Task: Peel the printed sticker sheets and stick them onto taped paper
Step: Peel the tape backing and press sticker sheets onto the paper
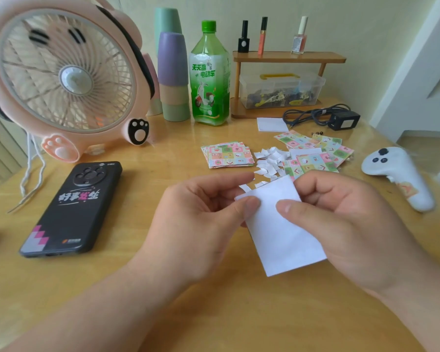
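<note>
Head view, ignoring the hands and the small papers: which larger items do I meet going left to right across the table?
pink fan → stacked cups → green tea bottle → wooden shelf → white controller

A fan (66, 77) stands left of the bottle (210, 80), a shelf (288, 57) to its right; sticker sheets (228, 154), paper scraps (269, 161) and a phone (74, 207) lie before it.

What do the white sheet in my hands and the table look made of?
The sheet looks like thin matte paper, perhaps sticker backing: plain white, no glare, one top corner slightly bent. The table looks like varnished wood: faint grain lines and a soft sheen.
</note>
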{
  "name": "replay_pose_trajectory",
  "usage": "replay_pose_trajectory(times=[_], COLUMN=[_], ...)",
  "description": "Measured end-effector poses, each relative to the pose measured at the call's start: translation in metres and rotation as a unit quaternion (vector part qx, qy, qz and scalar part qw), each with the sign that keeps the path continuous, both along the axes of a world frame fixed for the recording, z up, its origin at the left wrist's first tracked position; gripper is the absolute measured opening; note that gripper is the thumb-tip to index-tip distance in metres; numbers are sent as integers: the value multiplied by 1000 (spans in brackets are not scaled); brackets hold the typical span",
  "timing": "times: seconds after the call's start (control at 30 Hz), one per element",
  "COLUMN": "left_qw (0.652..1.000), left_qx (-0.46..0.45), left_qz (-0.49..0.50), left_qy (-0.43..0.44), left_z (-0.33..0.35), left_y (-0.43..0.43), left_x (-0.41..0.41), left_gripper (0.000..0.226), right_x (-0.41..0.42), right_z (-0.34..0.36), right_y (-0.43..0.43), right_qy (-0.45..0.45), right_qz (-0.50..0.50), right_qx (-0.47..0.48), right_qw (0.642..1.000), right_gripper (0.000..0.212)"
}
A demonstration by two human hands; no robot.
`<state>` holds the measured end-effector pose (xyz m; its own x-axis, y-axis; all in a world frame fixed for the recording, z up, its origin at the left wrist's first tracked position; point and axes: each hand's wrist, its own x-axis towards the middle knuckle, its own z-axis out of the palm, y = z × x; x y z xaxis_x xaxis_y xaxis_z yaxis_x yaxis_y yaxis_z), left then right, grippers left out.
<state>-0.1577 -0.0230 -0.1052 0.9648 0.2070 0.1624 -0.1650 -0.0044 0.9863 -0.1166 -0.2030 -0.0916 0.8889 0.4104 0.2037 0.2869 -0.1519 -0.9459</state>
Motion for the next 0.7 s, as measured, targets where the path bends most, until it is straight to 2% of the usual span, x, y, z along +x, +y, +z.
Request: replay_pose_trajectory(times=[0.1,0.2,0.43,0.7], left_qw=[999,996,988,995], left_qx=[0,28,65,17], left_qz=[19,31,34,20], left_qy=[-40,-83,-132,-95], left_z=[2,2,-2,0], left_y=[0,-3,-6,-10], left_x=[-1,-3,-5,-7], left_gripper=[24,20,16,15], right_x=[-5,-8,-1,3], right_z=[1,4,-1,-4], right_y=[1,5,2,2], right_qy=[-68,-103,-19,43], right_qz=[-35,-82,-108,-115], right_qx=[18,24,56,74], right_qw=[997,991,992,990], right_gripper=[19,33,28,15])
